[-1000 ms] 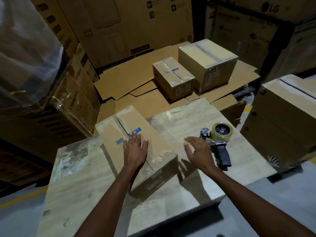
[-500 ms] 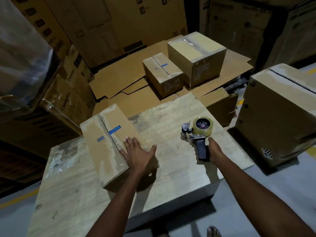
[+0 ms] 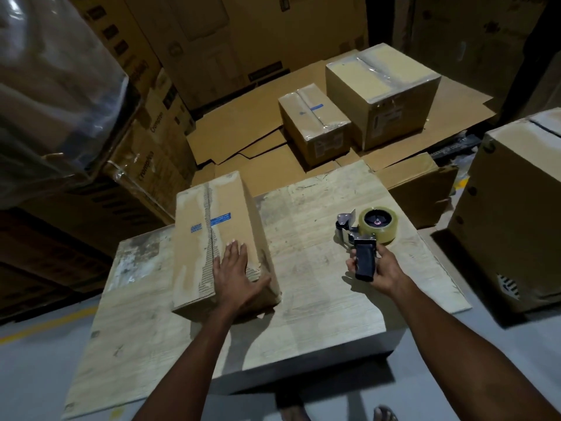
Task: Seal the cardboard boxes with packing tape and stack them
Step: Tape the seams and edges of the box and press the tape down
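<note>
1. On the pale wooden tabletop (image 3: 318, 299) a long brown cardboard box (image 3: 212, 238) lies left of middle. Its far end is at the far edge and its long axis runs toward the near edge.
2. The left hand (image 3: 235, 268) lies flat on the box's near end, fingers straight, thumb over the right top edge. Likely reason: it pins the flaps and stops the box sliding under tape pull.
3. The centre seam faces up with ragged corrugated edges and a blue label across it. No tape is visible on it. The flaps are closed, so the contents are hidden.
4. The right hand (image 3: 381, 268) is wrapped round the black grip of the metal tape dispenser (image 3: 361, 238), toward the right edge. The yellowish tape roll (image 3: 378, 224) points away from the person. Resting or just lifted: cannot tell.
5. The hands are well apart. Judgement: the dispenser goes to the seam next; sealing of this box has not started.
6. Beyond the far edge, a small taped brown box (image 3: 312, 120) and a bigger taped brown box (image 3: 379, 92) sit side by side on flattened cardboard sheets (image 3: 243, 132). Both are sealed and not stacked, contents hidden.
7. Off the right edge stands a large closed carton (image 3: 516, 208).
</note>
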The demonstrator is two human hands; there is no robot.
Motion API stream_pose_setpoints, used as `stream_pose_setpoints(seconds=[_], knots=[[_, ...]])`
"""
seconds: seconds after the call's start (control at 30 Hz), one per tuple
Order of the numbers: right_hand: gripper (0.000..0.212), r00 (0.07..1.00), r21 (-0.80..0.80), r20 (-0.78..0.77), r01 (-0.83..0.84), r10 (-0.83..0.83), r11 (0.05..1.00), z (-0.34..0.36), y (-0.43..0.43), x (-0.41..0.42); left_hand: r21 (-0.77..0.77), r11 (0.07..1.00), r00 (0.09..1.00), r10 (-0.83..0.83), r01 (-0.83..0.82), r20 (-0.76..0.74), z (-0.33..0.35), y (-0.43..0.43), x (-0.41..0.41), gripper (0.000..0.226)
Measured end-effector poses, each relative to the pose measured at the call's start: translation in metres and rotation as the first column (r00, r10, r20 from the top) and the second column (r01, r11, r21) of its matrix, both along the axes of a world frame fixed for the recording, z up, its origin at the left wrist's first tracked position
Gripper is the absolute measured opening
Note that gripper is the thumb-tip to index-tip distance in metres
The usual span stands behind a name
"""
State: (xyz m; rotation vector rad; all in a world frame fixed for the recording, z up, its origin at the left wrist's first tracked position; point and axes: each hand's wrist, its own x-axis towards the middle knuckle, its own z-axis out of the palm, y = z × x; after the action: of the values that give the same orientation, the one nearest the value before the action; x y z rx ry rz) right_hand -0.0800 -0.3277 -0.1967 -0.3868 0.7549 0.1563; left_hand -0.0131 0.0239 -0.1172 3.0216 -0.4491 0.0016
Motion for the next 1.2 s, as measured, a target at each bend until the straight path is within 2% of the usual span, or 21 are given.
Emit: stream_pose_setpoints(seconds=[0.17, 0.27, 0.4, 0.53, 0.6, 0.67, 0.77, 0.87, 0.93, 1.0, 1.07, 1.2], knots=[[0.056, 0.998, 0.116, 0.019, 0.056, -0.058, 0.992, -0.015, 0.010, -0.004, -0.081, 0.973, 0.976, -0.213, 0.215, 0.038, -0.002, 0.041, 0.010, 0.103], [0.054, 0.997, 0.168, 0.077, 0.006, -0.019, 0.986, -0.016, 0.015, -0.009, -0.076, 0.944, 0.947, -0.323, 0.322, 0.005, 0.000, 0.059, 0.020, 0.101], [0.045, 0.994, 0.118, 0.104, -0.052, 0.040, 0.992, -0.013, 0.015, -0.009, -0.046, 0.930, 0.925, -0.369, 0.366, -0.092, 0.007, 0.076, 0.037, 0.103], [0.041, 0.985, 0.004, 0.107, -0.134, 0.133, 0.991, 0.002, 0.020, -0.001, -0.032, 0.956, 0.945, -0.292, 0.291, -0.150, 0.018, 0.073, 0.033, 0.103], [0.038, 0.973, -0.043, 0.140, -0.181, 0.185, 0.983, 0.026, 0.026, 0.003, -0.118, 0.981, 0.973, -0.173, 0.155, -0.153, 0.020, 0.059, 0.024, 0.102], [0.032, 0.949, -0.082, 0.156, -0.264, 0.274, 0.961, 0.056, 0.034, 0.003, -0.253, 0.967, 0.989, -0.043, 0.006, -0.140, 0.023, 0.042, 0.012, 0.090], [0.030, 0.915, -0.064, 0.145, -0.370, 0.376, 0.927, 0.089, 0.048, 0.007, -0.530, 0.841, 0.993, 0.116, -0.107, -0.016, 0.031, 0.020, -0.005, 0.060], [0.041, 0.888, -0.041, 0.150, -0.434, 0.435, 0.900, 0.114, 0.069, 0.013, -0.686, 0.720, 0.967, 0.233, -0.104, 0.098, 0.039, 0.012, -0.014, 0.042], [0.047, 0.866, -0.046, 0.184, -0.465, 0.465, 0.884, 0.130, 0.087, 0.017, -0.778, 0.616, 0.975, 0.222, -0.125, 0.018, 0.046, 0.011, -0.016, 0.049], [0.052, 0.837, -0.069, 0.219, -0.499, 0.501, 0.864, 0.148, 0.105, 0.019, -0.859, 0.478, 0.981, 0.142, -0.183, -0.130, 0.059, 0.013, -0.016, 0.061], [0.055, 0.813, -0.062, 0.237, -0.533, 0.531, 0.844, 0.163, 0.124, 0.022, -0.900, 0.382, 0.976, 0.043, -0.212, -0.212, 0.072, 0.018, -0.016, 0.078], [0.052, 0.781, -0.046, 0.253, -0.580, 0.571, 0.814, 0.187, 0.163, 0.025, -0.940, 0.288, 0.964, -0.135, -0.182, -0.228, 0.084, 0.037, -0.015, 0.093]])
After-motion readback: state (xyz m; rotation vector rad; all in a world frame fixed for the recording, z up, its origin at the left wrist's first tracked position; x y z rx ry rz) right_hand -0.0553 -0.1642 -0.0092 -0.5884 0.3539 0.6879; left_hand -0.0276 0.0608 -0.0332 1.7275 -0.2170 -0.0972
